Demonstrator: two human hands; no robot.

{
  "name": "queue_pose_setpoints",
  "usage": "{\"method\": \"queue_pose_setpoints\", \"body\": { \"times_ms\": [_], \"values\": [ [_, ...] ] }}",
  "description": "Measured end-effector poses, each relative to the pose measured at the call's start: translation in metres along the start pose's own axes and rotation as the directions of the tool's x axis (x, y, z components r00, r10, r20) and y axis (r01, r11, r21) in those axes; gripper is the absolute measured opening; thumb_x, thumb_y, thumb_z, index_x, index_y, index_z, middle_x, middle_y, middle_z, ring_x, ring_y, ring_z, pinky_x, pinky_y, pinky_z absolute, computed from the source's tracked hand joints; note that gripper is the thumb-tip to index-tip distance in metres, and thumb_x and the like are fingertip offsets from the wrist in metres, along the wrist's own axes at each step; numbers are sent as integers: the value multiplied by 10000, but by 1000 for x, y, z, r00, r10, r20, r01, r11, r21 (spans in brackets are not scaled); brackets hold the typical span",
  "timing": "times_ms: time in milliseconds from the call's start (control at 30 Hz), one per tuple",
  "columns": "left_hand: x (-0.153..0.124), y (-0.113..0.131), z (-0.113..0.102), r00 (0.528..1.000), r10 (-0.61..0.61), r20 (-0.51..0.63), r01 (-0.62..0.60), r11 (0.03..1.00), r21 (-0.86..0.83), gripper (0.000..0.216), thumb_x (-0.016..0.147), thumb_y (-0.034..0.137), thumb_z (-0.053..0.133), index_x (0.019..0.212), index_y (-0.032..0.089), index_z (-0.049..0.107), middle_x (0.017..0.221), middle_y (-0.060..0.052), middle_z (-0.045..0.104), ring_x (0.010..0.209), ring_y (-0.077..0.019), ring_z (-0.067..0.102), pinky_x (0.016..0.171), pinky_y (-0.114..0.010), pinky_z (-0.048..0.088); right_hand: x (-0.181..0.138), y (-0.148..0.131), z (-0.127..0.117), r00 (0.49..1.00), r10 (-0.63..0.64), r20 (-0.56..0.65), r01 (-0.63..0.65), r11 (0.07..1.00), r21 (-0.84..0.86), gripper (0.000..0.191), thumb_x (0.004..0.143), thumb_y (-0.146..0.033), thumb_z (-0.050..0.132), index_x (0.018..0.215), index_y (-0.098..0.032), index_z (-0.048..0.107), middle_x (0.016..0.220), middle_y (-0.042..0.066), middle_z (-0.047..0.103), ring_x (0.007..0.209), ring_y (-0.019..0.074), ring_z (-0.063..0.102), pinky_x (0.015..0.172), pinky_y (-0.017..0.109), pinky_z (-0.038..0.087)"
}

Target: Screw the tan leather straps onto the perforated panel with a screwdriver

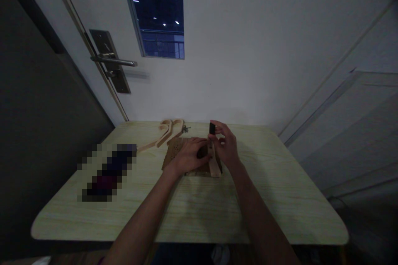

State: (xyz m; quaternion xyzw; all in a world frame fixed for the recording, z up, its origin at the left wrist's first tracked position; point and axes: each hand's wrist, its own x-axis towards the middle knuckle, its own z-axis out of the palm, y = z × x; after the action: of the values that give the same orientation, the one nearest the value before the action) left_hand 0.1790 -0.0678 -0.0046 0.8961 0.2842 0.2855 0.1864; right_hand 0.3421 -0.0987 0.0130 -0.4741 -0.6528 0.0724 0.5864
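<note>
A brown wooden board with small holes (174, 151) lies on the pale table (192, 207). My left hand (188, 155) rests on it, fingers curled and pressed down on the board beside a light wooden strip (214, 167). My right hand (225, 145) holds a small screwdriver with a black handle (212, 128) upright, its tip at the strip. The fingers of the right hand are wrapped round the tool.
Curved light wooden pieces (166, 130) and a few small metal parts (185, 128) lie at the table's far edge. A blurred dark object (107, 172) sits at the left. A door with a metal handle (113, 61) stands behind the table.
</note>
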Motion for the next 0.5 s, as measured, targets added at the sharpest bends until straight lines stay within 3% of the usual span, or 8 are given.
{"method": "queue_pose_setpoints", "body": {
  "times_ms": [200, 400, 500],
  "values": [
    [0, 1, -1, 1000, 1, -11, -1, 1000, -12, 443, 819, 319, 648, 1239, 185, 609, 1257, -112, 641, 1178, -281, 555, 1028, -476, 440, -1, 2, 0, 998, -2, -63, 0, 999, -33, 360, 856, -439, 647, 1160, -258, 580, 1008, 41, 654, 748, 132, 621, 445, 194, 461],
    [1, 3, -3, 1000, 9, 1, -9, 1000, -7, 422, 814, 320, 648, 1218, 202, 628, 1257, -97, 647, 1175, -277, 562, 1038, -465, 434, -5, -4, -5, 999, -30, 15, 29, 999, 25, 318, 952, -366, 496, 1245, -240, 501, 1114, 93, 683, 886, 151, 685, 465, 185, 464],
    [1, 3, -3, 1000, 13, -8, -13, 1000, -9, 414, 813, 321, 651, 1208, 199, 634, 1249, -101, 653, 1170, -279, 570, 1038, -465, 436, -5, -4, -5, 999, -6, 33, 3, 998, 70, 308, 960, -372, 485, 1238, -238, 494, 1070, 86, 708, 866, 152, 705, 477, 185, 471]
  ]
}}
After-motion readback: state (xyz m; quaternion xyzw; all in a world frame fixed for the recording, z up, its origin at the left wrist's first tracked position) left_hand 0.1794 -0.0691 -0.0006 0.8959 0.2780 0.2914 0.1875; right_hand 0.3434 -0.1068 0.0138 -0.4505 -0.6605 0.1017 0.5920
